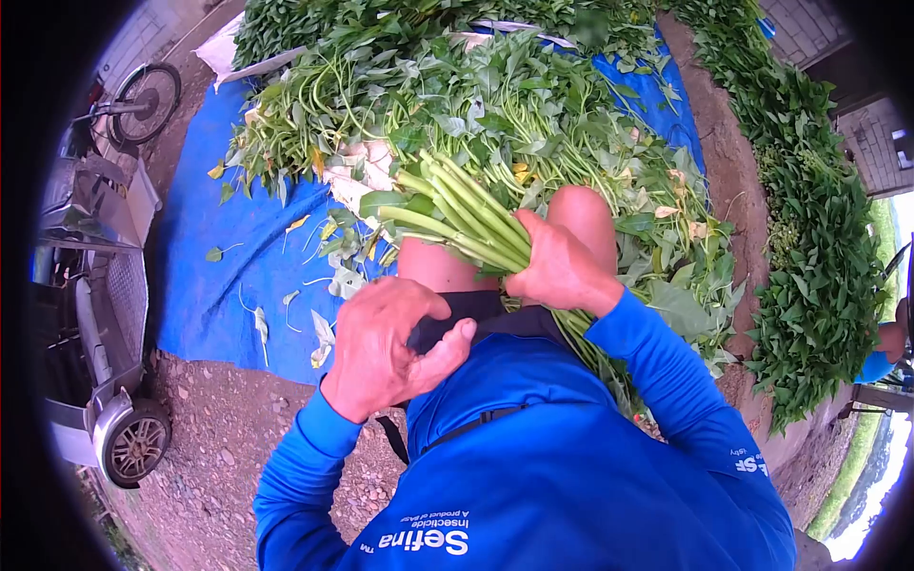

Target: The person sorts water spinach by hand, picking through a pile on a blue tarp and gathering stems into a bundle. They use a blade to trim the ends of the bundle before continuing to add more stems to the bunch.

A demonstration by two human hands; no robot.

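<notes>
My right hand [564, 264] is wrapped round a bunch of water spinach [466, 211] above my knees. The thick, pale green cut stems point up and to the left, and the leafy part trails down past my right wrist. To the left, my left hand [395, 344] hangs over my lap, its thumb apart from the bent fingers and nothing visible between them. It does not touch the bunch. In front of my knees lies a broad heap of loose water spinach [514, 105] on a blue tarp [224, 295].
A long row of leafy greens [809, 228] runs along the right. A wheeled vehicle [124, 409] stands at the left, with another wheel [148, 103] behind it. Gravel ground [219, 447] borders the tarp. At the far right edge, part of another person [885, 347] shows.
</notes>
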